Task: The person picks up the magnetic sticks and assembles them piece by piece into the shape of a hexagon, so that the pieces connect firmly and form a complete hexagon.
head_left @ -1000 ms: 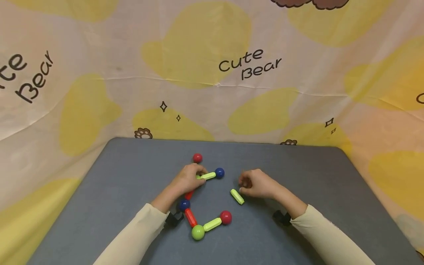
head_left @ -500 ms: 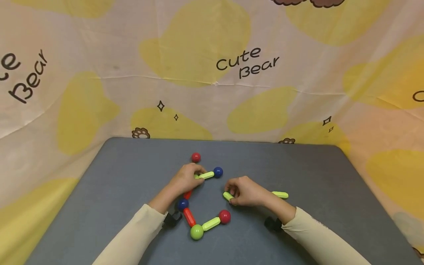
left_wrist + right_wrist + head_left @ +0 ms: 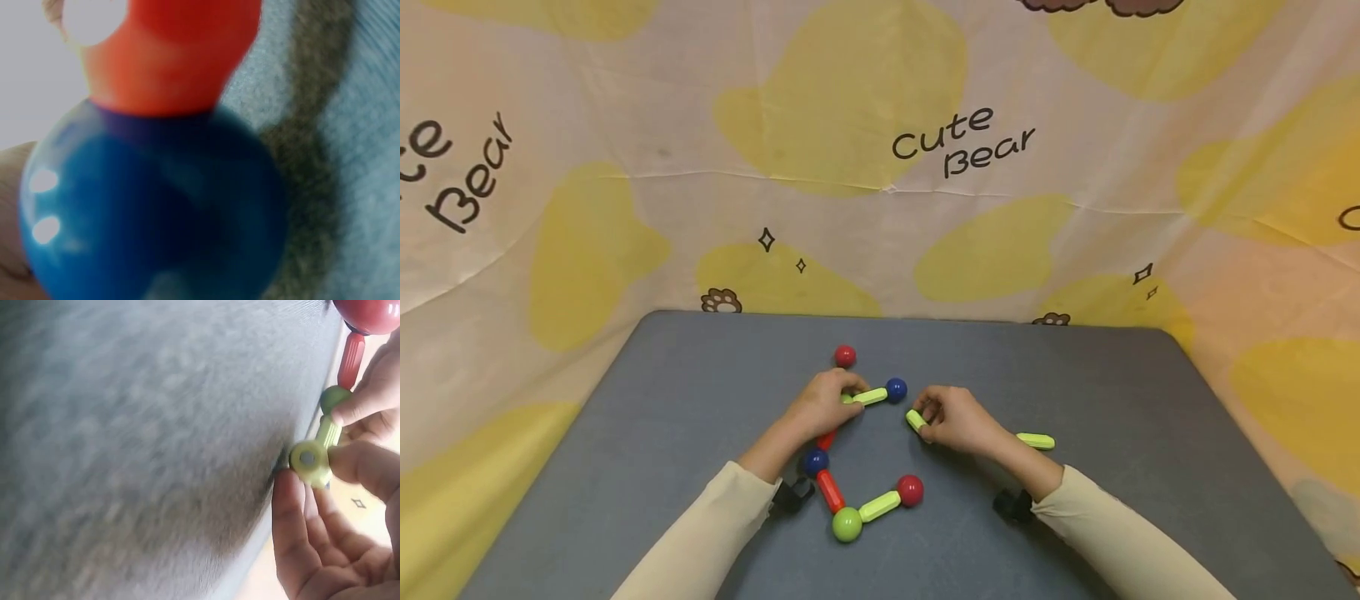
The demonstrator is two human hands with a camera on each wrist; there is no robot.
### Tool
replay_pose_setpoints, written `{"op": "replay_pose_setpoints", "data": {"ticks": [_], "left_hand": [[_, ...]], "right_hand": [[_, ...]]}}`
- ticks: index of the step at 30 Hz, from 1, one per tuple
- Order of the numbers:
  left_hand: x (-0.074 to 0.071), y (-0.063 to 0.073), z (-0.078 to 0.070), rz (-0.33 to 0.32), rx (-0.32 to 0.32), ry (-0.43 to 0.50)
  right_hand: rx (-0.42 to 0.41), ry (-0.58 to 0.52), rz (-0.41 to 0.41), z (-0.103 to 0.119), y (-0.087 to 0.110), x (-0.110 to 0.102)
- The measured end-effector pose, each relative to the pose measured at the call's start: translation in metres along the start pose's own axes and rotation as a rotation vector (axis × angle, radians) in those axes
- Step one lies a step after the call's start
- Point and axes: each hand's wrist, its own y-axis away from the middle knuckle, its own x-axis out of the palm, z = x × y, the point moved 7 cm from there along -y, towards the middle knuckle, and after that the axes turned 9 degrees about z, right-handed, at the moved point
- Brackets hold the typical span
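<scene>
In the head view my left hand grips a green ball, mostly hidden by the fingers, in a chain of magnetic balls and rods. From that ball a yellow-green rod leads to a blue ball. My right hand pinches a loose yellow-green rod between thumb and fingers, just short of that blue ball. The right wrist view shows the held rod's end with its grey metal tip. Close up in the left wrist view, another blue ball joins a red rod.
On the grey table, the chain continues through a red rod, a green ball and a rod to a red ball. Another red ball sits behind my left hand. A spare yellow-green rod lies by my right wrist.
My right hand took hold of the loose yellow-green rod, then moved it left and away from me, nearer the far blue ball. My left hand has stayed in place.
</scene>
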Motion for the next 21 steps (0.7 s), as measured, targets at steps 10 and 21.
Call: {"op": "replay_pose_setpoints", "data": {"ticks": [10,21], "left_hand": [[0.003,-0.001,-0.004,-0.013,0.038,0.011],[0.003,0.0,-0.001,-0.007,0.004,0.024]], "right_hand": [[0.156,0.002,-0.137,-0.001,-0.013,-0.003],[0.166,0.021,-0.124,0.001,-0.018,-0.003]]}}
